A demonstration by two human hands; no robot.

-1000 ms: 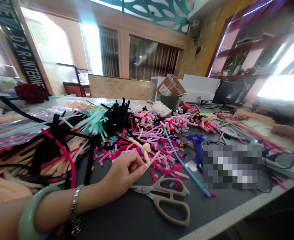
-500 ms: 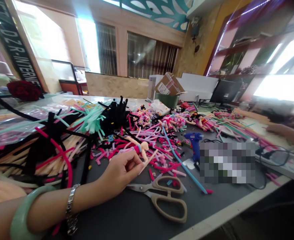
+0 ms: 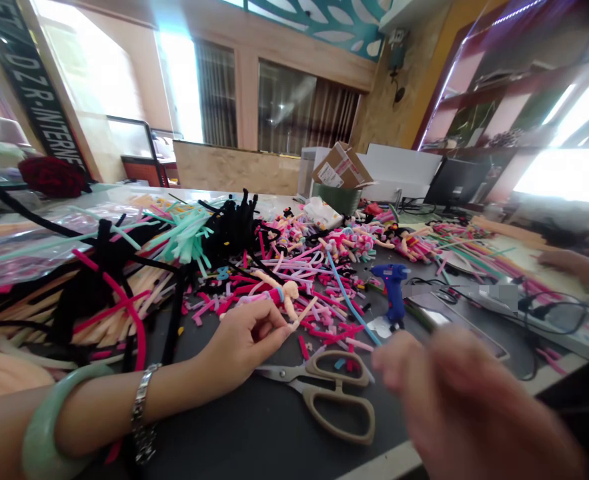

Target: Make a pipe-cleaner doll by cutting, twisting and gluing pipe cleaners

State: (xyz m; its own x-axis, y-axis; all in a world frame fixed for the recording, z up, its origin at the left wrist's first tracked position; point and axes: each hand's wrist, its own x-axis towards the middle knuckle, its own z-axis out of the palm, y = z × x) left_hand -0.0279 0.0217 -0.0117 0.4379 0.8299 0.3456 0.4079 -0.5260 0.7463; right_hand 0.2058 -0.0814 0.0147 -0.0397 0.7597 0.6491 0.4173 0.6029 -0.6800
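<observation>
Your left hand (image 3: 247, 343) pinches the small doll (image 3: 279, 295) between thumb and fingertips, steadying it above scattered pipe-cleaner offcuts (image 3: 319, 267); your blurred right hand (image 3: 454, 400), near the scissors (image 3: 279, 374), shows no readable grip.

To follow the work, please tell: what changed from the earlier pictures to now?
The right hand came in from the lower right, blurred, beside the blue pipe cleaner; any grip cannot be told. The left hand still holds the doll; the scissors stayed put.

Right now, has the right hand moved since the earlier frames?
Yes. The right hand has come into view at the lower right, blurred, and now sits just right of the scissors, which lie where they did.
</observation>
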